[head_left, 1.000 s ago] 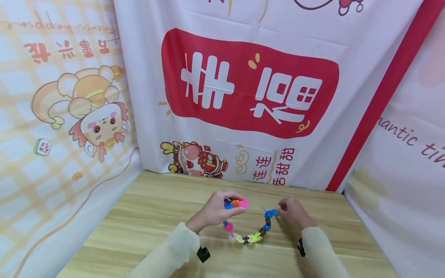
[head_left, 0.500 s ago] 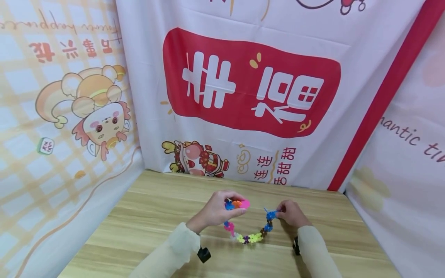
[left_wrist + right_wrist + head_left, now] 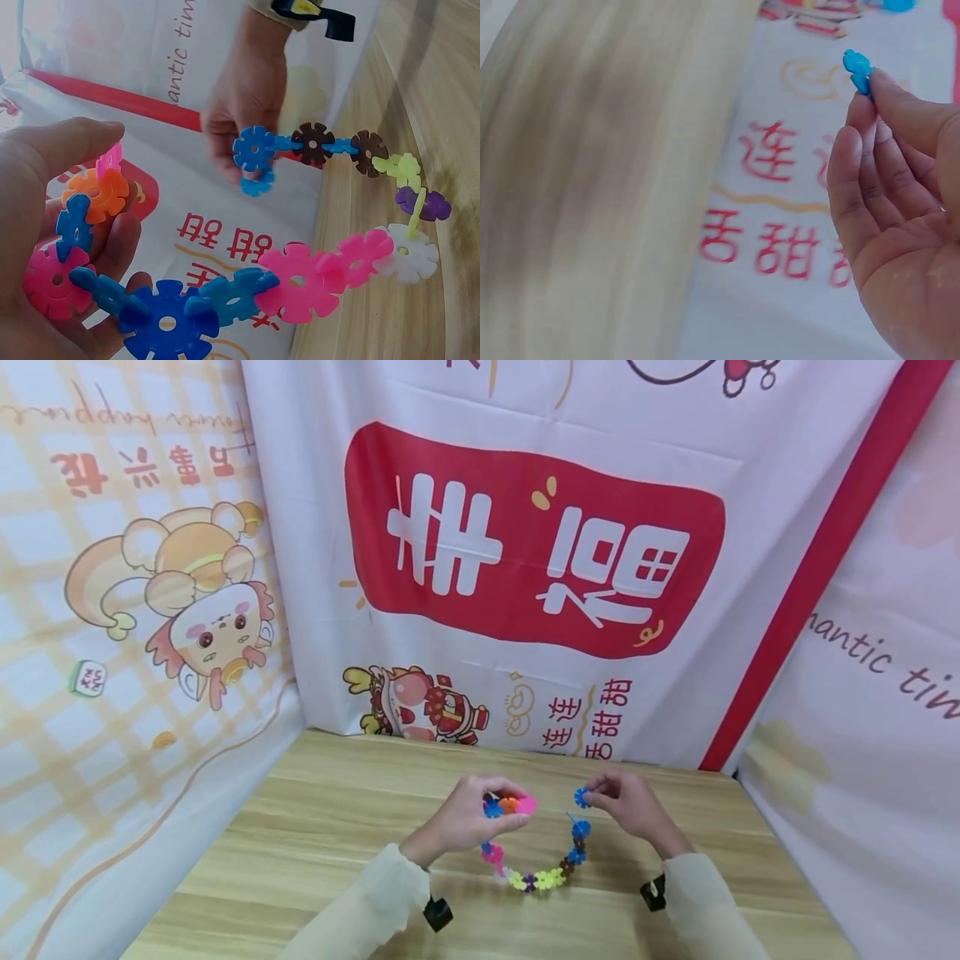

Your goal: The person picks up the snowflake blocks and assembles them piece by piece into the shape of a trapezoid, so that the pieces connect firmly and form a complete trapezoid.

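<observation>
My left hand (image 3: 465, 817) grips one end of a curved chain of interlocking plastic snowflake discs (image 3: 169, 322), near its pink and orange discs. From there the chain curves down through pink, white, yellow, purple and brown, and rises to a blue end disc (image 3: 581, 829) on the right. In my right hand (image 3: 628, 803), thumb and fingertips pinch a separate blue snowflake disc (image 3: 581, 797). This disc is apart from the chain, a little above its blue end. The right wrist view shows the pinched disc (image 3: 856, 69) nearly edge-on.
The wooden tabletop (image 3: 315, 843) extends under both hands. A white printed cloth (image 3: 675, 710) hangs along the back, with patterned cloths on the left (image 3: 135, 693) and right (image 3: 862, 710). Each wrist wears a black device, such as the left one (image 3: 438, 913).
My right hand was at the chain's blue right end; it has moved up and away with a blue disc between its fingers. The left hand keeps its grip, almost still.
</observation>
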The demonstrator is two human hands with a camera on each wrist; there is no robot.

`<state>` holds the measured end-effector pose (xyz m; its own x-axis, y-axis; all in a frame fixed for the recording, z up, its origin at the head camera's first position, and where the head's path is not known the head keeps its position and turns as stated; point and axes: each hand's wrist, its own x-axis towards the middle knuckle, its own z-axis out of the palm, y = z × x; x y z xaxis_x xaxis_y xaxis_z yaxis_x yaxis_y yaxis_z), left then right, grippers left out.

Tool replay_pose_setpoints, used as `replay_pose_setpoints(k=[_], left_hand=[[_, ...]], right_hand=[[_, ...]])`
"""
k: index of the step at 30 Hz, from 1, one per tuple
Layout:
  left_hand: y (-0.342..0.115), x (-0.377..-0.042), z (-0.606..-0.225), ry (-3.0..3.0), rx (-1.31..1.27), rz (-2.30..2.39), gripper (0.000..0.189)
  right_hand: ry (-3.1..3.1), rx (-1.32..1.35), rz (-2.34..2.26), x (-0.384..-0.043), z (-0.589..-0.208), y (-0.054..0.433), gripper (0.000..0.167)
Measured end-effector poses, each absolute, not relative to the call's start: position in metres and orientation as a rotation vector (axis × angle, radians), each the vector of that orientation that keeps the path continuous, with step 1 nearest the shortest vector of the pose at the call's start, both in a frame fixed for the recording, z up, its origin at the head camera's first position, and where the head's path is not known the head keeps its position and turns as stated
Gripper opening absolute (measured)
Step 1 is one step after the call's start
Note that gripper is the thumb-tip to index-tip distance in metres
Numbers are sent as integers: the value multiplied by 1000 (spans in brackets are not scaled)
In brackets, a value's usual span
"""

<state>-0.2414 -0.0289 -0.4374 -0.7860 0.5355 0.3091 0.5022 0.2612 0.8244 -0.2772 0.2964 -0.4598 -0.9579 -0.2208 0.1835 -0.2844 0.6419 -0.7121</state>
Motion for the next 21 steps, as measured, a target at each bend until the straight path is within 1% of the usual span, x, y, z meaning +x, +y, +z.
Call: replay_pose_setpoints(k=[8,12,16,21], left_hand=[[-29,-242,-441,2457,1025,1608,30],[-30,-242,-441,2478,1042,1593,30],[-31,-242,-441,2492,1044,1583,29],[-31,-242,-440,2495,1028,1576,27]], right_hand=[[-2701,540,1244,-247,-424,271,10],[-2647,638,1246,-234,-411,256,9],[-2605,741,1223,-226,-405,244,9],[-2579,792,1214,-222,-405,235,9]])
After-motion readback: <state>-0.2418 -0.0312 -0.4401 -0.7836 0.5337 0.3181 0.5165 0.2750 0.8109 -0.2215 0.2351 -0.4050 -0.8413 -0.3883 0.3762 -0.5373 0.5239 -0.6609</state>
